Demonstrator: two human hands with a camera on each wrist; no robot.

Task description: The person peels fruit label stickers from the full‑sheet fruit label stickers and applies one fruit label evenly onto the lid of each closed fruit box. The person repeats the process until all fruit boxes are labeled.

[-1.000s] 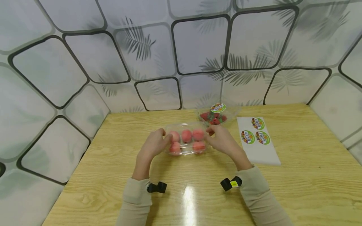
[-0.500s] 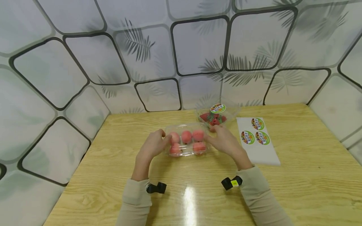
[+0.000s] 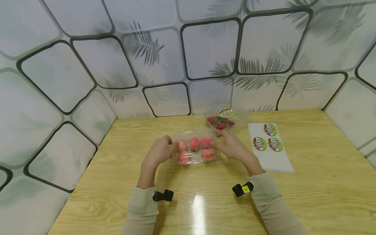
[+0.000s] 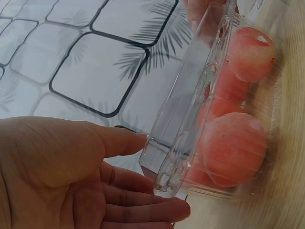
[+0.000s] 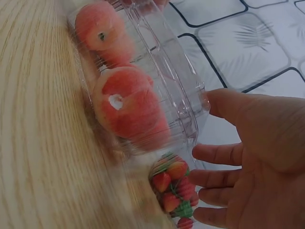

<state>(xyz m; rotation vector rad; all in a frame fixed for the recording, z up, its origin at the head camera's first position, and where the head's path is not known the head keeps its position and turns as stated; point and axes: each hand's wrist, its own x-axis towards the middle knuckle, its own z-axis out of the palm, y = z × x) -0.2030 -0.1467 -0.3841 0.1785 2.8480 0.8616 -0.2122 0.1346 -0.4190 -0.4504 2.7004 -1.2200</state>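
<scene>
A clear plastic clamshell box (image 3: 195, 159) with several pink-red peaches (image 3: 194, 143) lies on the table, its lid down. At its left end, my left hand (image 3: 160, 150) pinches the rim corner; in the left wrist view the thumb lies on the lid's edge and the fingers sit under the rim. My right hand (image 3: 233, 147) is at the opposite end. Its thumb presses the lid's corner, while the fingers reach out nearly straight and spread, fingertips right by the rim, in the right wrist view.
Behind the peaches stands another clear box of strawberries (image 3: 221, 123), with a round fruit sticker (image 3: 226, 113) on it. A white sheet (image 3: 274, 160) with 3 round stickers lies on the right. The patterned wall (image 3: 205, 49) rises at the table's back edge (image 3: 141, 119).
My right thumb and fingers have shifted left onto the box's corner. The left hand keeps its place at the other end, and the view has swung slightly.
</scene>
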